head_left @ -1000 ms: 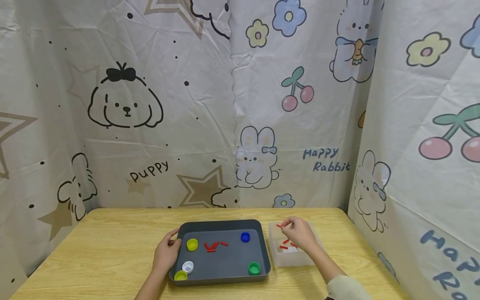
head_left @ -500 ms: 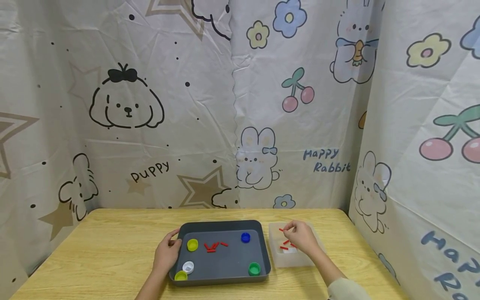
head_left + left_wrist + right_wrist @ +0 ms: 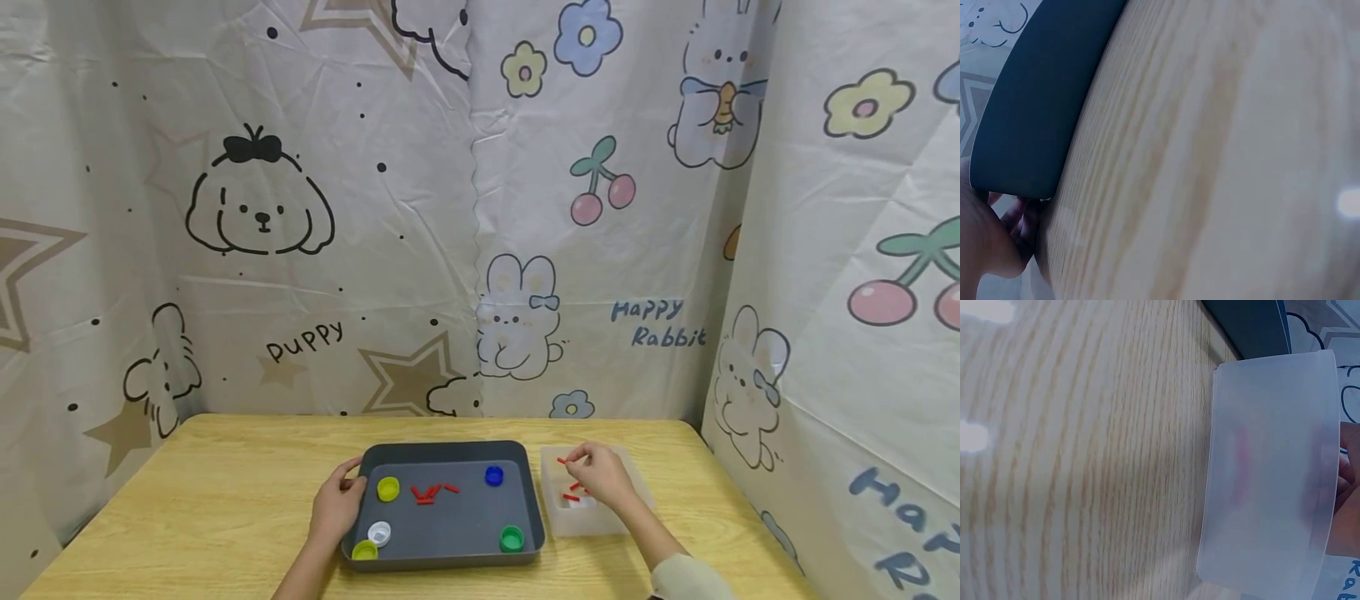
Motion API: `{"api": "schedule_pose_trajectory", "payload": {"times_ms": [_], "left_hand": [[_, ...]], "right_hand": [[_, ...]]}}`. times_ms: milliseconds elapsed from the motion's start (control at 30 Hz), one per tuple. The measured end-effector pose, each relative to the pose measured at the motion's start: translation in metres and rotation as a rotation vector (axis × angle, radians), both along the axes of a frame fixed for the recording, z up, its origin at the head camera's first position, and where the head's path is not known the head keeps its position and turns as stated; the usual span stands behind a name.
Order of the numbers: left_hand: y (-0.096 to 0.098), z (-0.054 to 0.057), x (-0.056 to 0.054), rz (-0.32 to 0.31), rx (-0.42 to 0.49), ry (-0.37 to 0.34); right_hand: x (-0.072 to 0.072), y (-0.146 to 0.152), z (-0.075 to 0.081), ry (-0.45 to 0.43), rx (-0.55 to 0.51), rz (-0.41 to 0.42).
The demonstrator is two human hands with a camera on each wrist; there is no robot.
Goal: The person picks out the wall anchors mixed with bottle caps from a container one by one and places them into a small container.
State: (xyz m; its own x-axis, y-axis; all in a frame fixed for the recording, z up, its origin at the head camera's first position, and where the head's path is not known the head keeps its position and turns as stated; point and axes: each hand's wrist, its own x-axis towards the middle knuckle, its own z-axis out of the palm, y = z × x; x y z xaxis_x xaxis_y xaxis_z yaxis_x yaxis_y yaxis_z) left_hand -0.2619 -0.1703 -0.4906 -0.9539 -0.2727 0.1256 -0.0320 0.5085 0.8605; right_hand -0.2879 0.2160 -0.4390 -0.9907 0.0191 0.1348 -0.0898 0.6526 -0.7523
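In the head view, my left hand (image 3: 336, 506) grips the left wall of a dark grey tray (image 3: 450, 546), thumb at the rim. The left wrist view shows its fingers at the bottom edge of the tray's wall (image 3: 1041, 106). Over a translucent plastic box (image 3: 588, 523), my right hand (image 3: 602, 475) pinches a short red stick (image 3: 562, 460) between thumb and fingertips. More red sticks (image 3: 571, 497) lie in that box, partly covered by the hand. Several red sticks (image 3: 426, 502) sit loosely grouped on the tray's floor. In the right wrist view the box wall (image 3: 1266, 469) hides the fingertips.
Inside the tray are yellow caps (image 3: 387, 488), a white cap (image 3: 379, 533), a blue cap (image 3: 493, 476) and a green cap (image 3: 512, 539). The box stands close to the tray's right side on a wooden table (image 3: 225, 500). A printed curtain (image 3: 420, 250) hangs behind.
My right hand has come down slightly over the box, still pinching the red stick. My left hand stays on the tray. The head view has shifted a little.
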Motion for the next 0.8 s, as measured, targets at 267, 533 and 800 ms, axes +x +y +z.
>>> {"api": "schedule_pose_trajectory", "payload": {"times_ms": [267, 533, 800], "left_hand": [[0.001, -0.001, 0.001, 0.0, 0.003, 0.0], [0.002, 0.001, 0.002, -0.004, 0.013, -0.008], [0.001, 0.003, 0.001, -0.002, 0.002, -0.007]], "right_hand": [[0.003, 0.001, -0.002, 0.004, 0.019, 0.003], [0.002, 0.002, 0.002, 0.007, 0.039, -0.004], [0.001, -0.003, 0.015, 0.051, 0.105, -0.011]]}}
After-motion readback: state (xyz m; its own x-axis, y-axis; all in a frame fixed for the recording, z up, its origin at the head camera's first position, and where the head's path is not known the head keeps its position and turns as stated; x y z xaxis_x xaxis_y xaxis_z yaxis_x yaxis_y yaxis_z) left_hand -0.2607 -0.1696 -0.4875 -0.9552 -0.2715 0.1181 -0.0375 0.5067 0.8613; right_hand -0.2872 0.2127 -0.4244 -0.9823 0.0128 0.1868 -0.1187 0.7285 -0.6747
